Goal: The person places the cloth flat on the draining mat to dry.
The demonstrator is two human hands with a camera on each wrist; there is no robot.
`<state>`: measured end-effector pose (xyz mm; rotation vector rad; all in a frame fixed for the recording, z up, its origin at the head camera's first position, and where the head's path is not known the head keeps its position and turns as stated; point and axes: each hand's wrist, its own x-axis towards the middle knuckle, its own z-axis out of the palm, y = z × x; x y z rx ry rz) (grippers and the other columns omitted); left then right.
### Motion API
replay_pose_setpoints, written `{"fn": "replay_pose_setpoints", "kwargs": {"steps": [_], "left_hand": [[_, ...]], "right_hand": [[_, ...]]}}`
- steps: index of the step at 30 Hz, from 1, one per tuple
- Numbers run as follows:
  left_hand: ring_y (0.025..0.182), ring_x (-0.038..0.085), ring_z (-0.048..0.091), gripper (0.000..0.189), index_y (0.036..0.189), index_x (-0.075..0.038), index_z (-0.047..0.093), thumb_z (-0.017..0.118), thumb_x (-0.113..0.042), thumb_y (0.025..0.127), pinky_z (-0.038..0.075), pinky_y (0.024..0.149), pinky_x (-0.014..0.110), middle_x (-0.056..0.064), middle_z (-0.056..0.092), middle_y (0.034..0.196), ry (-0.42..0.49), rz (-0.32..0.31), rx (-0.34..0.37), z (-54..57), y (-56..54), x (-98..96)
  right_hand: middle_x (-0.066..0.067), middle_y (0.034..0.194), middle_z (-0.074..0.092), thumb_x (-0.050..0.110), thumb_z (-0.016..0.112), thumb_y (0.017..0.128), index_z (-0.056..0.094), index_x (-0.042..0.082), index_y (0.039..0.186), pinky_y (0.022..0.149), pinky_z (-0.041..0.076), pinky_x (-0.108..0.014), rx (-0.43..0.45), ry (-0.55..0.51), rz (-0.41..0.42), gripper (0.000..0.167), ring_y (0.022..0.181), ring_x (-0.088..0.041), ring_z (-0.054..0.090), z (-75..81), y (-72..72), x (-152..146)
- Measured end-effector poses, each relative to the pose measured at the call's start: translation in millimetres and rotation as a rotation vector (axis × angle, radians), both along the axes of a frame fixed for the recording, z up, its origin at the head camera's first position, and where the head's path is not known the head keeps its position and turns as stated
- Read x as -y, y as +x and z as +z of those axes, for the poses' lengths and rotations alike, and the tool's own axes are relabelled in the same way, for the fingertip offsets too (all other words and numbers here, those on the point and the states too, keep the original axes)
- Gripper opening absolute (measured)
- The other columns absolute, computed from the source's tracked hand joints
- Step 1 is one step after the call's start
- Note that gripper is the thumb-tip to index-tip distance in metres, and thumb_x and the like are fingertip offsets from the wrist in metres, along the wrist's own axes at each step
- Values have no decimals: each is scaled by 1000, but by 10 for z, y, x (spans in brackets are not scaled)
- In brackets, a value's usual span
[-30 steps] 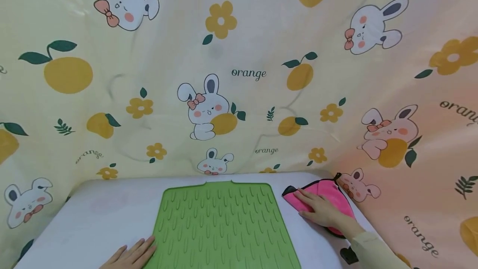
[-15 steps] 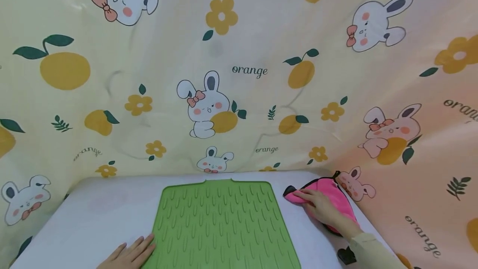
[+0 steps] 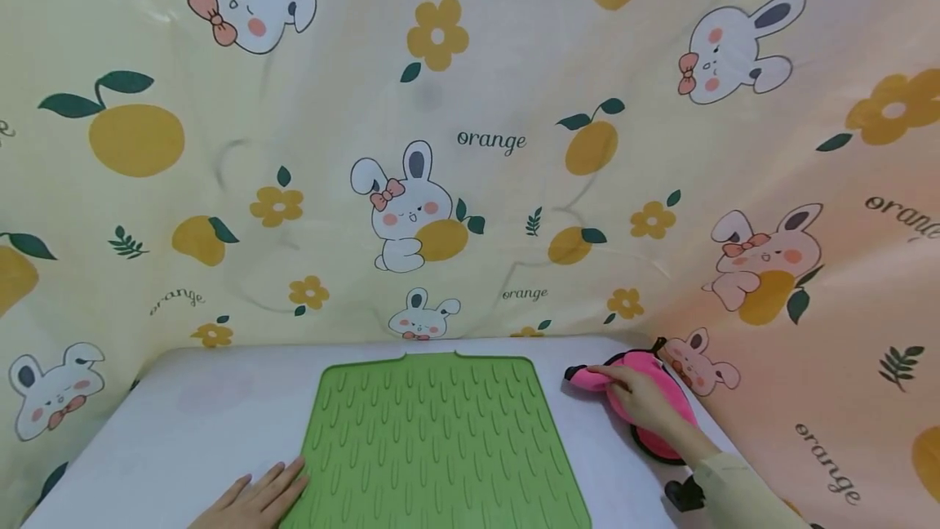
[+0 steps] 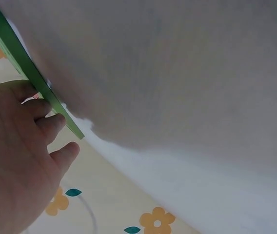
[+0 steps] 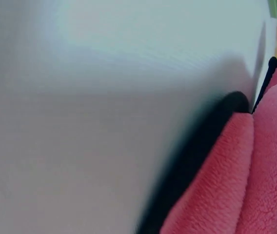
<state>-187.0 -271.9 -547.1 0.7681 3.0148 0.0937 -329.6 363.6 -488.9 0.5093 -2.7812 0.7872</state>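
While the left hand lies at the near part of the green mat's left edge, its fingers are fairly straight and relaxed, gripping nothing, with the tips touching the rim. The left wrist view shows the same hand from the palm side, fingers slightly bent and resting along the mat's thin green border.

The green mat lies flat on the white bench, its face covered in rows of long, drop-shaped marks, and a short tab stands out midway along its far edge. The near edge runs out of the head view.

To the right of the mat, near its far right corner but apart from it, is a pink cloth with black trim. The right hand is over the cloth, its fingers bent and pinching a gathered fold that points toward the mat. In the right wrist view the plush pile and dark border fill the right side, and only a sliver of the hand shows. A pale sleeve covers that forearm, and beside it, also right of the mat, is a small black thing, too unclear to identify.

Beyond the mat hangs a cream sheet printed with rabbits, oranges, flowers and the word "orange".
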Motion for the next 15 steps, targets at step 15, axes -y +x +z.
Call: {"fn": "replay_pose_setpoints", "kwargs": {"steps": [15], "left_hand": [[137, 34, 54, 95, 150, -10, 55, 53, -82, 89, 46, 99, 66, 9, 49, 158, 52, -44, -79, 86, 63, -22]], "right_hand": [[-13, 132, 66, -1, 58, 103, 63, 14, 143, 91, 51, -47, -65, -47, -97, 44, 108, -27, 58, 355, 73, -73]]}}
